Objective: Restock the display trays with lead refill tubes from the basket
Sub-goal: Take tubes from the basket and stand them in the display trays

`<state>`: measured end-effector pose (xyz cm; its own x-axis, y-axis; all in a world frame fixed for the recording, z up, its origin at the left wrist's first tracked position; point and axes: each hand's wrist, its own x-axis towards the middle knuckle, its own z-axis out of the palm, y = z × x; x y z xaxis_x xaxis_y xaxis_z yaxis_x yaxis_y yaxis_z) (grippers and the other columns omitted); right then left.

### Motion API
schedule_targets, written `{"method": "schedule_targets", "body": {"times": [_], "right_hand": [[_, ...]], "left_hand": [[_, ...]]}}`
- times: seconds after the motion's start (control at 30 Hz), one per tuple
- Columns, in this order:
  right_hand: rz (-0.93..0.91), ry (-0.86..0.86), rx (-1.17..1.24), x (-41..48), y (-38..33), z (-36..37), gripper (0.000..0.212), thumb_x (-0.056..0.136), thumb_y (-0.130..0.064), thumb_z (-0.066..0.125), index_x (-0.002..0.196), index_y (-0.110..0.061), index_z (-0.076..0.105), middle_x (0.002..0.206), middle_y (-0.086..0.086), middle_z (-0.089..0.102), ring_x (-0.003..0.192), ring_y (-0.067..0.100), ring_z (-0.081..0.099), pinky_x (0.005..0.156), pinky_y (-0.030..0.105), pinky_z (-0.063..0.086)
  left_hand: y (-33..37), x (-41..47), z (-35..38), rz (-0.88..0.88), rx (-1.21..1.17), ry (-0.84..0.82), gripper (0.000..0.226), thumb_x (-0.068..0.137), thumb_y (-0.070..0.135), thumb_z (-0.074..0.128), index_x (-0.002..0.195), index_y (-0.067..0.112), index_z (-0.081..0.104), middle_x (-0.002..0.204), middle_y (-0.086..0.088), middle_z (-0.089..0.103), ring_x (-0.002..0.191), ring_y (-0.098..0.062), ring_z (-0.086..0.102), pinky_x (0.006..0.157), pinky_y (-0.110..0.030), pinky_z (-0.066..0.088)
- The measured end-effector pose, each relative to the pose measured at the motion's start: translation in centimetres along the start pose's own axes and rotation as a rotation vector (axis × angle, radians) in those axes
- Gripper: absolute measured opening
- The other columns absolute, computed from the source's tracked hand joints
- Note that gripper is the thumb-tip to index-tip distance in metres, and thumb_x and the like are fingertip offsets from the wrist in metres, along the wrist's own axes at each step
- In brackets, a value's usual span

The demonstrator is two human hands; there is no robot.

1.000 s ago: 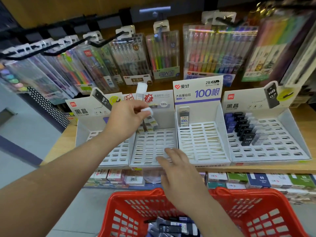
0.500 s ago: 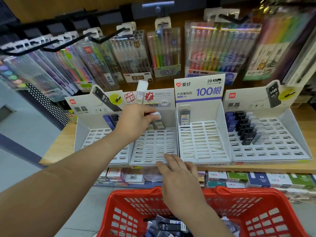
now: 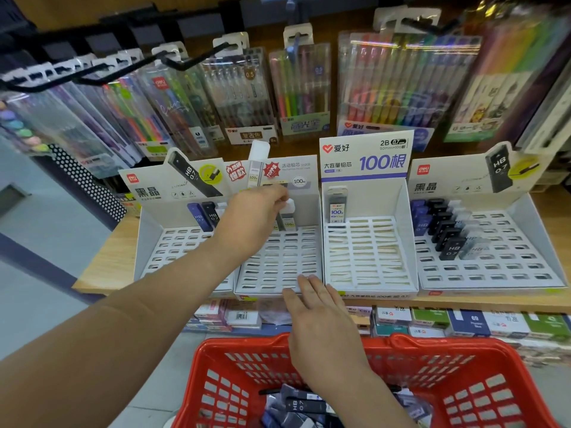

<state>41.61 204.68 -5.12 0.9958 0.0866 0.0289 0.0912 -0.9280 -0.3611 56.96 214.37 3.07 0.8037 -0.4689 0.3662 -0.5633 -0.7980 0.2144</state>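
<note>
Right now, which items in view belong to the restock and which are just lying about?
In the job: left hand pinching a white-capped refill tube at the back of the second tray; right hand at that tray's front edge; red basket holding HB refill tubes; far-left tray, third tray, far-right tray.
Just there: hanging pen packs; boxed stock on the lower shelf.
</note>
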Motion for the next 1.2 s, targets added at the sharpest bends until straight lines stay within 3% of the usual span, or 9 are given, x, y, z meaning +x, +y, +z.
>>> {"method": "schedule_targets", "body": {"times": [0.2,0.4,0.5,0.63,0.73,0.87,1.0,1.1,1.2], "right_hand": [[0.001,-0.003,0.024,0.1,0.3,0.3,0.07,0.07,-0.006,0.07,0.137,-0.018,0.056,0.149,0.012,0.046,0.143,0.028,0.036,0.112,0.041,0.008],[-0.106,0.013,0.285,-1.1,2.0,-3.5,0.052,0.097,-0.012,0.047,0.146,-0.027,0.044,0.157,-0.008,0.034,0.147,0.013,0.026,0.12,0.025,0.015],[-0.029,-0.061,0.371,-2.3,4.0,-6.2,0.034,0.097,-0.02,0.05,0.127,-0.029,0.062,0.117,-0.007,0.068,0.105,0.01,0.062,0.095,0.032,0.05],[0.066,-0.333,0.288,-4.7,7.5,-6.6,0.022,0.094,-0.025,0.056,0.112,-0.028,0.068,0.088,-0.012,0.067,0.071,-0.001,0.057,0.068,0.019,0.047],[0.111,-0.57,0.108,-8.0,10.0,-4.0,0.024,0.093,-0.024,0.057,0.114,-0.021,0.068,0.106,-0.003,0.069,0.096,0.016,0.063,0.083,0.029,0.051],[0.118,-0.812,-0.057,-13.6,12.7,1.3,0.029,0.093,-0.026,0.054,0.119,-0.015,0.06,0.117,0.012,0.065,0.104,0.03,0.06,0.076,0.03,0.045],[0.207,-0.938,-0.091,-18.1,13.9,5.8,0.082,0.087,-0.047,0.067,0.153,-0.022,0.023,0.147,0.013,0.043,0.129,0.032,0.047,0.099,0.038,0.046],[0.255,-0.984,-0.107,-19.4,13.6,7.9,0.108,0.079,-0.049,0.076,0.156,-0.025,0.005,0.16,0.01,0.019,0.143,0.035,0.025,0.11,0.048,0.036],[0.308,-0.978,-0.062,-19.2,13.3,9.5,0.118,0.075,-0.042,0.082,0.156,-0.029,-0.004,0.161,0.01,0.017,0.141,0.036,0.031,0.108,0.052,0.039]], "left_hand": [[-0.7,-0.4,0.9,0.076,0.134,-0.021,0.03,0.085,-0.004,0.059,0.11,0.008,0.071,0.105,-0.013,0.067,0.093,-0.036,0.055,0.078,-0.042,0.048],[1.2,-2.3,-0.7,0.02,-0.019,-0.02,0.034,0.091,0.006,0.048,0.121,0.014,0.062,0.113,-0.009,0.062,0.104,-0.029,0.056,0.087,-0.04,0.049],[3.6,-4.3,-1.8,-0.012,-0.133,-0.11,0.027,0.088,0.007,0.051,0.104,0.02,0.069,0.097,0.001,0.068,0.084,-0.017,0.058,0.079,-0.033,0.049],[6.9,-8.4,-2.7,0.045,-0.231,-0.376,0.026,0.078,0.014,0.045,0.081,0.022,0.07,0.082,0.01,0.069,0.075,-0.009,0.059,0.074,-0.029,0.05],[8.1,-13.2,-1.0,0.124,-0.135,-0.643,0.029,0.077,0.019,0.041,0.083,0.024,0.069,0.085,0.009,0.07,0.081,-0.01,0.061,0.075,-0.03,0.051],[8.0,-20.4,4.1,0.136,-0.022,-0.937,0.029,0.084,0.022,0.041,0.099,0.027,0.066,0.097,0.004,0.07,0.089,-0.02,0.063,0.076,-0.034,0.052],[7.4,-27.5,9.6,0.091,0.071,-1.124,0.026,0.092,0.028,0.045,0.114,0.026,0.059,0.111,-0.002,0.062,0.103,-0.024,0.058,0.081,-0.04,0.052],[7.2,-31.3,11.9,0.122,0.158,-1.262,0.049,0.091,0.043,0.055,0.136,0.025,0.044,0.145,-0.007,0.035,0.132,-0.029,0.034,0.096,-0.046,0.045],[6.9,-32.8,12.9,0.13,0.165,-1.352,0.083,0.085,0.049,0.064,0.15,0.025,0.017,0.16,-0.006,-0.008,0.145,-0.035,0.004,0.103,-0.052,0.042]]}}
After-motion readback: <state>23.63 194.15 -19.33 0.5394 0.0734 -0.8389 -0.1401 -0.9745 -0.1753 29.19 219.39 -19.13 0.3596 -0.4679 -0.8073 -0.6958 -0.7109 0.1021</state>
